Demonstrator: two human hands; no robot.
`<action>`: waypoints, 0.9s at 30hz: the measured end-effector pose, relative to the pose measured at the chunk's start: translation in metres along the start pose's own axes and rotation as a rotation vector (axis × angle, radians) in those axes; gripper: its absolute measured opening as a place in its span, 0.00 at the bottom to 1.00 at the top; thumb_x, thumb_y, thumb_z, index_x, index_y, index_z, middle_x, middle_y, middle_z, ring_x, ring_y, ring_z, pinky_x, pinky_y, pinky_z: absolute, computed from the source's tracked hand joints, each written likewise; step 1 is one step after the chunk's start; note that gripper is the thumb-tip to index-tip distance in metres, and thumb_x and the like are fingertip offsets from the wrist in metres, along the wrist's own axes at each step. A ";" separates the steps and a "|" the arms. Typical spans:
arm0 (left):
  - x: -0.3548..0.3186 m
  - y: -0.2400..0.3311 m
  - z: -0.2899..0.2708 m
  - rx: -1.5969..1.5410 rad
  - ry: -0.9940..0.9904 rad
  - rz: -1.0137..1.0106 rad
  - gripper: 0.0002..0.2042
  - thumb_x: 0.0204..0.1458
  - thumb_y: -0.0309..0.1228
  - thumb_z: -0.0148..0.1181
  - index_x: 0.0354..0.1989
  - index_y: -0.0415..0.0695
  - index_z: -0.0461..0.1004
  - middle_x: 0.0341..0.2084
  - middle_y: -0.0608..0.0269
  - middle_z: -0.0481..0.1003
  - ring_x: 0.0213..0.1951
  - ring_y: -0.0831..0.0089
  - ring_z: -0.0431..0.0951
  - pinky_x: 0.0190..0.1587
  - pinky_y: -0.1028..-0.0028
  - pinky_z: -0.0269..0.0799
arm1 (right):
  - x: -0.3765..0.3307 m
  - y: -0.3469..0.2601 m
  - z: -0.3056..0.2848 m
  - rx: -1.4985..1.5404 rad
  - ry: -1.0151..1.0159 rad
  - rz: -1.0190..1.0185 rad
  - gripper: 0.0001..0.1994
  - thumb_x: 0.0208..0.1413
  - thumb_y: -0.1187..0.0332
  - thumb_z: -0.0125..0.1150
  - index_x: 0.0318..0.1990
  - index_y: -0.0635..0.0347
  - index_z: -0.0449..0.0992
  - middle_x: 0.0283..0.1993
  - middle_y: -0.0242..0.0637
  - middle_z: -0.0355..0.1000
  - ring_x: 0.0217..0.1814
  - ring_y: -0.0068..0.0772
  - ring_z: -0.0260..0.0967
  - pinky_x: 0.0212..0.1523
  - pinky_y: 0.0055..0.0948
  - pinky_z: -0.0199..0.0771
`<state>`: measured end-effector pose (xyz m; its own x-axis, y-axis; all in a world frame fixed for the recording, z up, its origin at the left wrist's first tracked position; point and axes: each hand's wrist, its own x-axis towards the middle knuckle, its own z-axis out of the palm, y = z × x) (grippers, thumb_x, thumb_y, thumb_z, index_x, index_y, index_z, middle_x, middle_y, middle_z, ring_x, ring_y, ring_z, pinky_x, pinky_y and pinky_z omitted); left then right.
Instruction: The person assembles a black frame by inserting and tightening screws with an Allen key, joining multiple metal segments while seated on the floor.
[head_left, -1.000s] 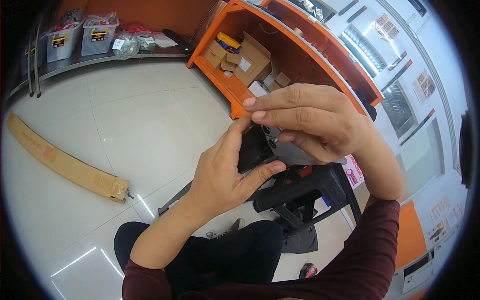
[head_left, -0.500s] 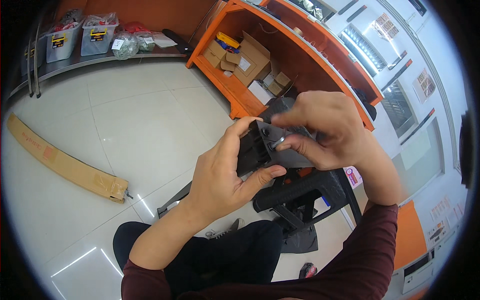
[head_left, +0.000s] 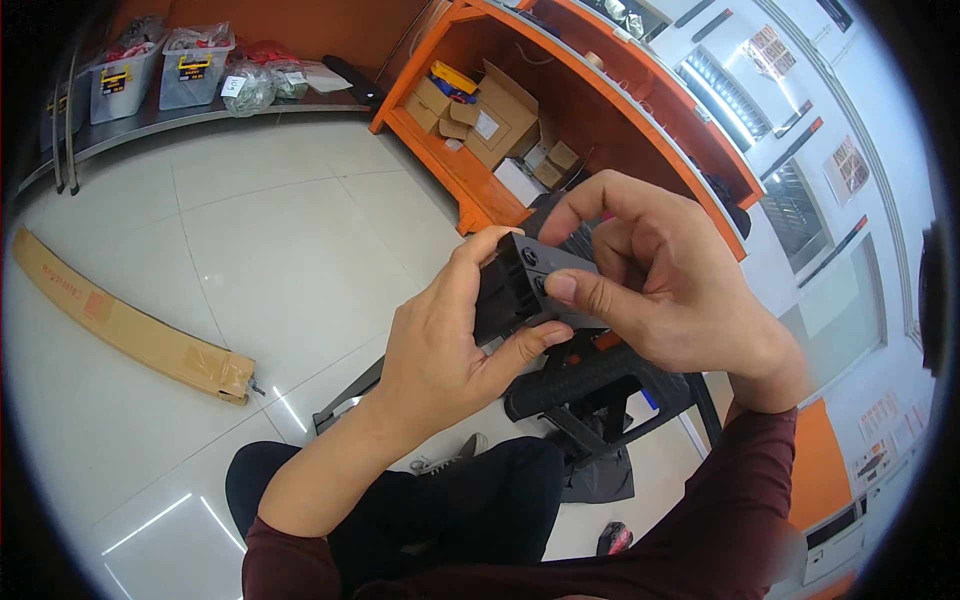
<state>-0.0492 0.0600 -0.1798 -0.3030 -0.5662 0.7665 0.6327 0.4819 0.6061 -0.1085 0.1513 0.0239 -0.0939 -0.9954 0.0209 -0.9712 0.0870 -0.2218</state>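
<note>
My left hand (head_left: pixel 435 335) is wrapped round a black block-shaped part (head_left: pixel 508 288), fingers along its far side and thumb on the near edge. Two round holes or fastener spots show on the block's face, and ribs or slots on its end. Over it is my right hand (head_left: pixel 665 265), its thumb tip pressed at the lower spot and partly covering it. The right index finger is bent and held away from the thumb, with nothing seen between them. Beneath the hands stands a black frame with a textured padded part (head_left: pixel 585 375).
A long cardboard box (head_left: pixel 130 320) lies on the tiled floor at left. An orange shelf unit (head_left: pixel 480 195) holding opened cartons (head_left: pixel 500 115) stands ahead. Clear plastic bins (head_left: pixel 195 75) sit on a bench at far left. A black bag (head_left: pixel 600 478) lies under the frame.
The metal fastener that stuck out at the lower spot under my right thumb no longer shows. My right index finger has lifted and spread from the thumb. The left hand keeps its grip.
</note>
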 end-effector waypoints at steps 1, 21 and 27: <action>0.000 -0.001 0.001 -0.001 0.001 0.002 0.38 0.53 0.40 0.74 0.65 0.35 0.59 0.47 0.51 0.76 0.48 0.67 0.79 0.53 0.70 0.75 | 0.000 -0.001 0.000 0.000 -0.017 0.010 0.14 0.60 0.73 0.68 0.50 0.66 0.73 0.18 0.18 0.58 0.20 0.09 0.50 0.23 0.19 0.47; 0.006 0.000 -0.008 0.020 0.037 0.043 0.36 0.55 0.44 0.71 0.63 0.34 0.62 0.47 0.47 0.77 0.48 0.59 0.81 0.50 0.68 0.77 | 0.010 0.056 -0.017 -1.034 0.188 -1.188 0.26 0.47 0.69 0.66 0.56 0.70 0.78 0.45 0.41 0.75 0.44 0.35 0.75 0.37 0.31 0.73; 0.005 -0.002 0.005 0.015 0.051 0.072 0.37 0.53 0.43 0.73 0.64 0.34 0.62 0.48 0.49 0.77 0.50 0.66 0.80 0.53 0.69 0.75 | 0.026 0.075 -0.024 -1.067 0.325 -1.479 0.19 0.50 0.68 0.64 0.49 0.68 0.80 0.38 0.36 0.72 0.38 0.32 0.73 0.34 0.32 0.71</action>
<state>-0.0558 0.0596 -0.1759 -0.2203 -0.5633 0.7963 0.6405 0.5321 0.5537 -0.1894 0.1325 0.0310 0.9483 -0.2404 -0.2072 0.0118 -0.6256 0.7801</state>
